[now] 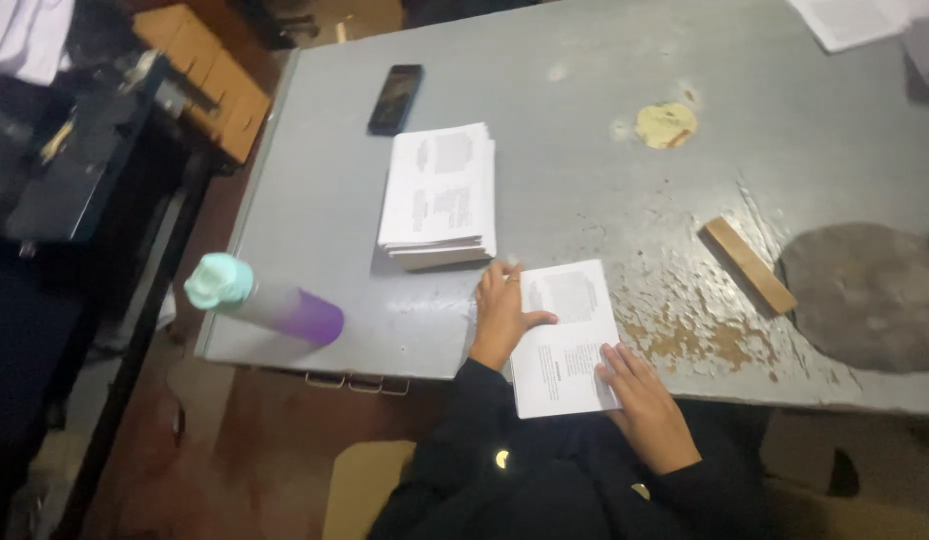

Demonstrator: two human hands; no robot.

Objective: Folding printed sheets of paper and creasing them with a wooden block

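A white printed sheet [568, 335] lies flat at the near edge of the grey metal table [315, 200], its lower end overhanging toward the lap. The left hand [502, 312] presses its left edge, fingers spread flat, thumb on the paper. The right hand [645, 400] rests open on the lower right corner; neither hand pinches anything. Just beyond sits a stack of similar sheets [440, 195], then a dark phone [396, 98]. A purple bottle with a mint cap [265, 300] stands left, blurred, perhaps at the table's edge.
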